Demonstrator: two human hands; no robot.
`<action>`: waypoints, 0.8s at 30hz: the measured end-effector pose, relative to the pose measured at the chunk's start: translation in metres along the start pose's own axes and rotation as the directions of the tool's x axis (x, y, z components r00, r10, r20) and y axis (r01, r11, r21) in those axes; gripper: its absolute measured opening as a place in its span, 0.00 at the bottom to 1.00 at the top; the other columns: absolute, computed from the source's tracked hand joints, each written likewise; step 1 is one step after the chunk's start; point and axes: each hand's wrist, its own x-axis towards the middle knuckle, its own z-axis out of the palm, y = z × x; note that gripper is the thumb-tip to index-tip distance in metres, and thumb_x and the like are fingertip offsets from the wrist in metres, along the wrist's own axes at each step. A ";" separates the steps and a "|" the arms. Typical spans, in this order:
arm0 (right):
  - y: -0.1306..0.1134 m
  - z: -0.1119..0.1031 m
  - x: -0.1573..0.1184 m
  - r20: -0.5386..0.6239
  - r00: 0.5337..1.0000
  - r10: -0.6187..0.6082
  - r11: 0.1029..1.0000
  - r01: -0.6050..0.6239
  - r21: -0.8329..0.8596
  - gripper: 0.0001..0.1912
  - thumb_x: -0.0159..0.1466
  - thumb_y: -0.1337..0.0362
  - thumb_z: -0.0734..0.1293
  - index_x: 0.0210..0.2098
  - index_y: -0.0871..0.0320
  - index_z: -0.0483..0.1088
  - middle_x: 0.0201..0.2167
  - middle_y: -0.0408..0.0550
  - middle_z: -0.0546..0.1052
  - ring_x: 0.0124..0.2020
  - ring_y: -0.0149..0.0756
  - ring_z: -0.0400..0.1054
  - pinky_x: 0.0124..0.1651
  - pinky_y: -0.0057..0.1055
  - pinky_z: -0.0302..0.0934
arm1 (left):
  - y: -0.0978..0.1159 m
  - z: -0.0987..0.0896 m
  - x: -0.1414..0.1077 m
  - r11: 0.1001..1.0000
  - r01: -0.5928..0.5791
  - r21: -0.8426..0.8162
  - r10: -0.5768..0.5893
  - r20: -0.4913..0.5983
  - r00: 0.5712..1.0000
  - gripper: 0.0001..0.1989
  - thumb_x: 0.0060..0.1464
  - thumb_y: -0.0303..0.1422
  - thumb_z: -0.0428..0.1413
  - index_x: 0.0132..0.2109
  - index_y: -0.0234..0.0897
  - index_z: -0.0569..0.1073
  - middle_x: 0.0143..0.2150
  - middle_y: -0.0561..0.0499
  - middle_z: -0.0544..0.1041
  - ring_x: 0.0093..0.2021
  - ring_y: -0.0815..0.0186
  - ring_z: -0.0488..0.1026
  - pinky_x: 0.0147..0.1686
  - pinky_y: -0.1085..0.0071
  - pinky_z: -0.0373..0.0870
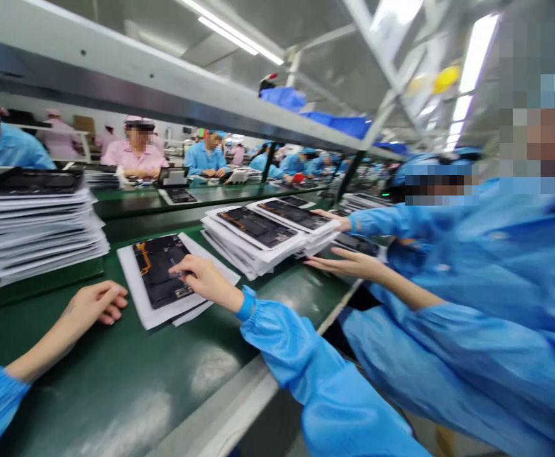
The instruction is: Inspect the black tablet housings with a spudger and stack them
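the right hand reaches over the black, flat, rectangular panel with an orange ribbon strip, its fingertips touching the upper face near the middle. that grip is narrow, thumb and fingers drawn close together; whether they pinch anything small i cannot tell. the panel lies on white paper sheets, which rest on the glossy dark green tabletop. its long axis slants from upper left, where the orange strip sits, to lower right, and the right hand comes across it from the right.

the right hand is the nearer of the 2. the left hand is just beside the left edge of the paper, apart from the panel, fingers loosely curled with nothing visible in them; from there the panel lies to the right and a little farther off.

to the left is a tall stack of white sheets and black panels. to the right, a co-worker's 2 hands are at a lower stack of white sheets topped by black panels.
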 end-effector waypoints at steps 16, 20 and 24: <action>0.000 0.023 -0.011 0.408 0.892 -0.192 0.862 0.352 -0.365 0.14 0.62 0.78 0.62 0.40 0.57 0.72 0.40 0.50 0.75 0.44 0.40 0.66 0.48 0.36 0.62 | -0.013 -0.001 0.000 0.993 -0.109 0.038 0.108 0.035 0.994 0.12 0.60 0.37 0.53 0.38 0.31 0.74 0.31 0.47 0.80 0.25 0.71 0.77 0.22 0.81 0.72; -0.002 0.026 -0.010 0.428 0.884 -0.188 0.831 0.376 -0.411 0.14 0.61 0.79 0.60 0.38 0.56 0.69 0.37 0.49 0.72 0.40 0.40 0.64 0.44 0.35 0.59 | -0.008 -0.002 -0.001 0.983 -0.148 0.105 0.144 0.048 0.988 0.12 0.60 0.36 0.53 0.38 0.32 0.75 0.30 0.48 0.79 0.23 0.72 0.75 0.20 0.81 0.70; -0.008 0.017 -0.010 0.480 0.853 -0.204 0.804 0.426 -0.415 0.11 0.64 0.77 0.59 0.35 0.55 0.67 0.36 0.48 0.71 0.39 0.40 0.62 0.42 0.35 0.55 | -0.003 -0.002 -0.002 0.960 -0.196 0.199 0.182 0.086 0.979 0.09 0.58 0.33 0.53 0.36 0.32 0.76 0.26 0.52 0.76 0.22 0.73 0.73 0.19 0.82 0.68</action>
